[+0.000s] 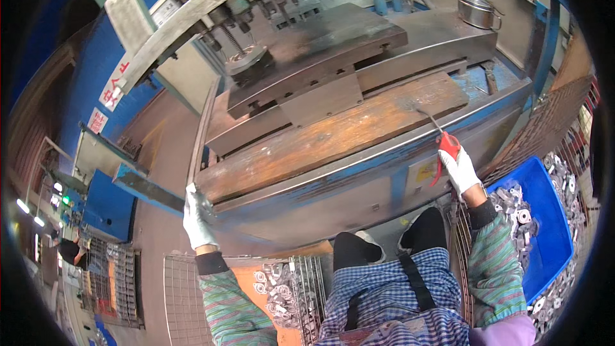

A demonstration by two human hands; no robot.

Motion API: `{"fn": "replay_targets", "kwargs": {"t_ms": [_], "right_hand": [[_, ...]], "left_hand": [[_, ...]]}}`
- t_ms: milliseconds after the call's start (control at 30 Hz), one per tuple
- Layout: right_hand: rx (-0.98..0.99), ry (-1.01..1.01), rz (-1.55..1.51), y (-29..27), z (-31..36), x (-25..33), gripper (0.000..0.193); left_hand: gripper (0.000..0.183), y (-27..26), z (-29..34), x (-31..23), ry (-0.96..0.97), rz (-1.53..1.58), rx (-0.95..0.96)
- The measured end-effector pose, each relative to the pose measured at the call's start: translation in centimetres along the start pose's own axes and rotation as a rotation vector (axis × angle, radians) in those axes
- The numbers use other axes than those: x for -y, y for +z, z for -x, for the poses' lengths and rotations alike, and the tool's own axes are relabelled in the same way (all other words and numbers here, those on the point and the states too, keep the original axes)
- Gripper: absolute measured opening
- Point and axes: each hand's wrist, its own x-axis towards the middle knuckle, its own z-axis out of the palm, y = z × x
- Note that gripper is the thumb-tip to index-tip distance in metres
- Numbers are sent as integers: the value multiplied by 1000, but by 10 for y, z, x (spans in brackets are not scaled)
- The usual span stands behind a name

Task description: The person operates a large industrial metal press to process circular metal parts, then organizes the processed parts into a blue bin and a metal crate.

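Observation:
My right hand [460,174], in a white glove, is wrapped round a red air blow gun [450,145]. Its thin bent metal nozzle [428,116] points at the right part of a worn wooden board [333,131] along the machine's front. My left hand [198,218], gloved too, is closed by the board's left end, at the lower end of a long metal bar [204,131]. The glove's fingers look grey and dirty; what they hold, if anything, I cannot make out. Behind the board lies the steel machine bed [320,57], with a metal fixture [250,63] on its left part.
Drill spindles [240,9] hang over the bed. A metal pot [477,11] stands at the back right. At my right, a blue bin [554,218] lies among many metal parts [519,214]. More parts [280,295] fill a wire cage [182,295] at lower left.

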Motion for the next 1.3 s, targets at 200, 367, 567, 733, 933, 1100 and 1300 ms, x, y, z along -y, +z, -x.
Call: {"fn": "replay_targets", "kwargs": {"t_ms": [200,367,567,733,933,1100,1300], "right_hand": [[195,70,-7,52,22,21,45],[330,-33,-6,134,40,35,41],[589,-87,5,218,65,70,42],[816,9,-45,242,77,102,41],[893,-121,66,253,83,125,41],[889,-162,61,270,84,133,43],[866,-177,77,278,84,149,45]], "left_hand": [[31,-12,10,-3,22,109,59],[30,-7,12,1,20,119,22],[29,-4,4,17,-69,263,14],[42,-9,-15,35,-244,566,140],[46,7,-48,51,-215,763,92],[38,9,-56,65,-121,719,33],[36,4,-58,71,-95,714,35]]}}
